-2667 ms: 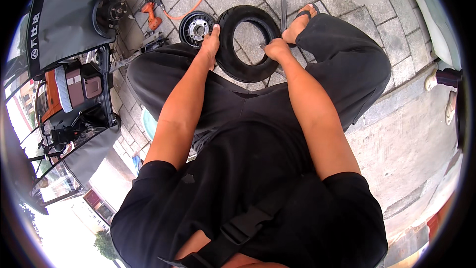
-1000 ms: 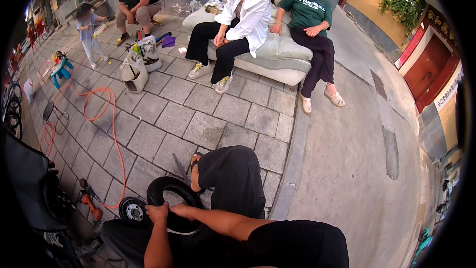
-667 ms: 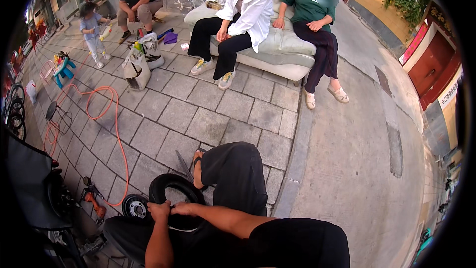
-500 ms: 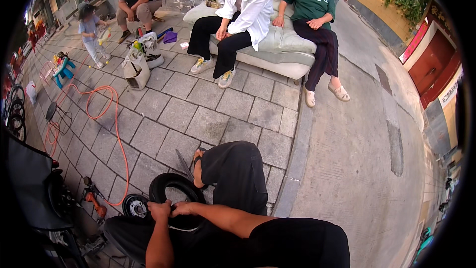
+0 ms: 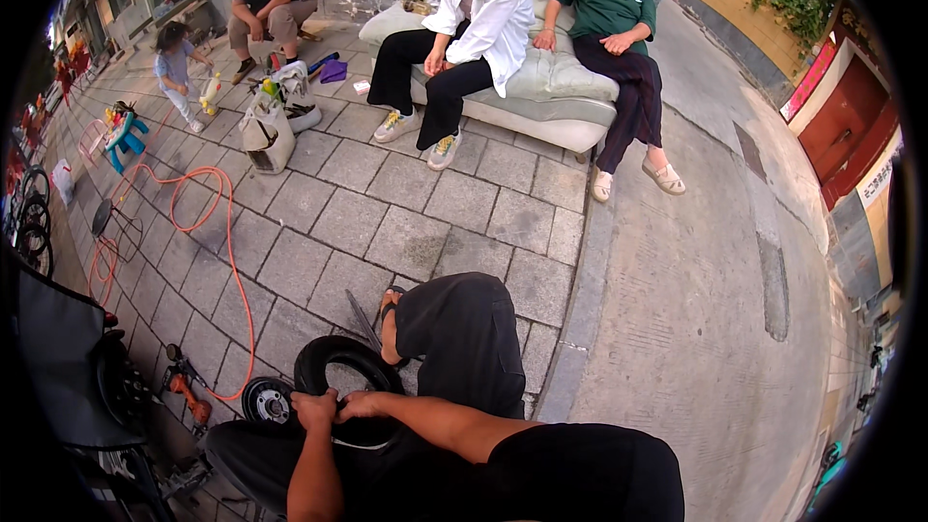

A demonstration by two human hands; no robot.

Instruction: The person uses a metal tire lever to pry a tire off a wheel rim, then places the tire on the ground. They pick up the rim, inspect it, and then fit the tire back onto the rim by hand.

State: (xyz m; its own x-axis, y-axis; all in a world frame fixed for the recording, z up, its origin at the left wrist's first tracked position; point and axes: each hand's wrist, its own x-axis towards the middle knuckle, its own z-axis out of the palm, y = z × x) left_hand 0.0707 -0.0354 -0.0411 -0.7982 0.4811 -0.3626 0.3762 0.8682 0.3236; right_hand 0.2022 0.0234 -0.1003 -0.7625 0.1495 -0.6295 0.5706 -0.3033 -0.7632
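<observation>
Bringing left hand (image 5: 315,412) and right hand (image 5: 360,407) together over the black tire (image 5: 309,364).
Fingers curled on both; can't tell what they pinch. Tire sits on gray paving (image 5: 387,203), wheel rim (image 5: 268,400) just left, sandaled foot (image 5: 390,339) right.

A tire (image 5: 309,367) is lying on the pavement (image 5: 387,251), with the left hand (image 5: 315,410) and right hand (image 5: 362,406) sitting side by side over it. A wheel (image 5: 268,400) is lying just left, and a power tool (image 5: 192,402) farther left. A bar (image 5: 362,319) is lying behind, beside the right foot (image 5: 390,331). Beyond, a bag (image 5: 266,140) is standing left of a sofa (image 5: 570,128) where two people (image 5: 495,34) are sitting.
</observation>
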